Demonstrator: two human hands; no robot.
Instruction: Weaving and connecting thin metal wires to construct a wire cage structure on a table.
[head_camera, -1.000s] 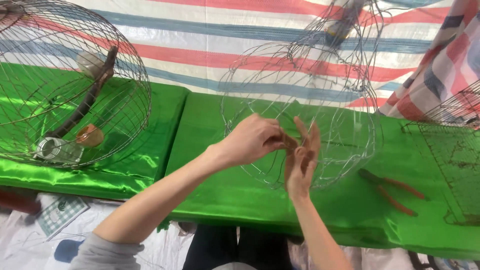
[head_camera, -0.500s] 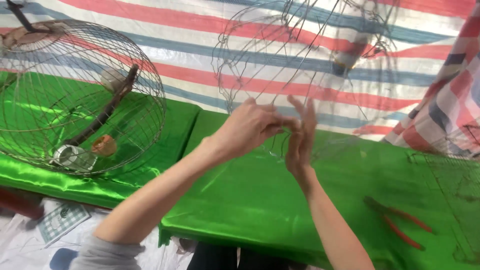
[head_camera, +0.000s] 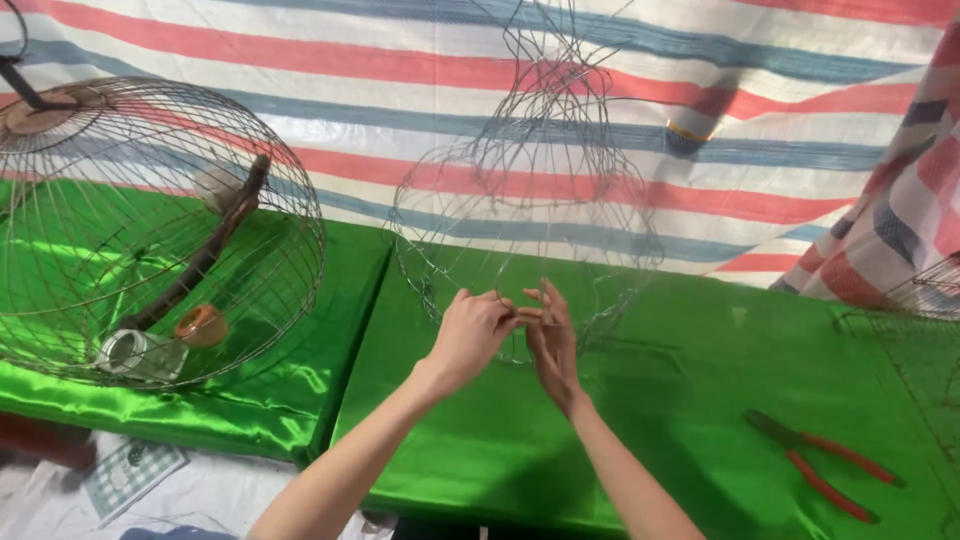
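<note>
A half-built wire cage frame (head_camera: 530, 190) of thin bent wires stands upright on the green cloth-covered table (head_camera: 700, 400), rising against the striped tarp. My left hand (head_camera: 470, 335) pinches a wire at the frame's lower front edge with thumb and fingertips. My right hand (head_camera: 550, 335) is right beside it, fingers raised and touching the same wire. Both forearms reach up from the bottom of the view.
A finished round wire birdcage (head_camera: 150, 230) with a wooden perch, a glass jar and an orange cup inside sits at left. Red-handled pliers (head_camera: 825, 475) lie on the cloth at right. More wire mesh (head_camera: 920, 300) shows at the far right edge. A striped tarp hangs behind.
The wire frame has been tilted up and now stands taller against the tarp. My hands stay together on its lower wire, shifted slightly lower in view. The camera has moved.
</note>
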